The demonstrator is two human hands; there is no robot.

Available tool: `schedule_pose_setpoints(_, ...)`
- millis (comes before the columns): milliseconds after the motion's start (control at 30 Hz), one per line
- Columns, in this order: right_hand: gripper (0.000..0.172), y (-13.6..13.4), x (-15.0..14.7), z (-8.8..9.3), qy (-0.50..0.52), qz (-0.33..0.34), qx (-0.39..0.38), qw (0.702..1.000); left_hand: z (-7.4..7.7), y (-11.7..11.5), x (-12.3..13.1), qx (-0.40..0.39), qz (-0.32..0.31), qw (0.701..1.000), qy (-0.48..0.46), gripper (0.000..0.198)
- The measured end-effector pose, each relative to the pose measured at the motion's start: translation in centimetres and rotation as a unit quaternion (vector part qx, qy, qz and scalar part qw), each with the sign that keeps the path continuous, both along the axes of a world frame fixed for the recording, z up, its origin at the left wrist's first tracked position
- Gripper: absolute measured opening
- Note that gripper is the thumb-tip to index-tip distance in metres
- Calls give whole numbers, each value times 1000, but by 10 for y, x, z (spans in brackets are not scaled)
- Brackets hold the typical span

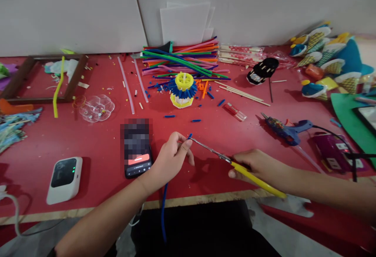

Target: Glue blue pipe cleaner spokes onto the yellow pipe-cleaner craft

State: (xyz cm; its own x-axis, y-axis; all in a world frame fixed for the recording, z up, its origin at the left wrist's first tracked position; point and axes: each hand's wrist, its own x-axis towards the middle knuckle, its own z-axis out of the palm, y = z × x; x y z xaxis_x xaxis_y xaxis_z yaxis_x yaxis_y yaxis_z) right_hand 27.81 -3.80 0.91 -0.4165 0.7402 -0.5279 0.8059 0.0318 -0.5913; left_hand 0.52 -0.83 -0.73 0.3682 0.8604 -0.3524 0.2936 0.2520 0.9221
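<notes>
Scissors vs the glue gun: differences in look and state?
- State: the scissors are held in the right hand; the glue gun lies on the red table.
- Look: the scissors have yellow handles and metal blades; the glue gun's handle is blue.
- Cord: the glue gun has a dark cable; the scissors have none.
Shared: both point toward the picture's upper left.

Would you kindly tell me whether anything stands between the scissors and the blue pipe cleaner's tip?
Nothing visible does: the scissors in the right hand reach to the blue pipe cleaner pinched in the left hand.
</notes>
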Motion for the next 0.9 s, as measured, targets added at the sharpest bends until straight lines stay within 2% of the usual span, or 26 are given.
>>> schedule_pose_setpoints(167, 76, 3, -2, 3, 21, -13, 17, 1000, 3, 3, 2, -58, 26, 995, -82, 17)
schedule_pose_setpoints(267, 77, 3, -4, 5, 20, -11, 13, 1000, 5, 4, 2, -82, 36, 993, -76, 14)
schedule_pose_setpoints(500, 74, 3, -7, 10, 5, -6, -14, 1000, 4, 5, 2, -76, 38, 994, -75, 14)
schedule_pose_setpoints(900, 70, 3, -5, 7, 10, 0, -22, 1000, 0, 5, 3, -54, 42, 994, -84, 15)
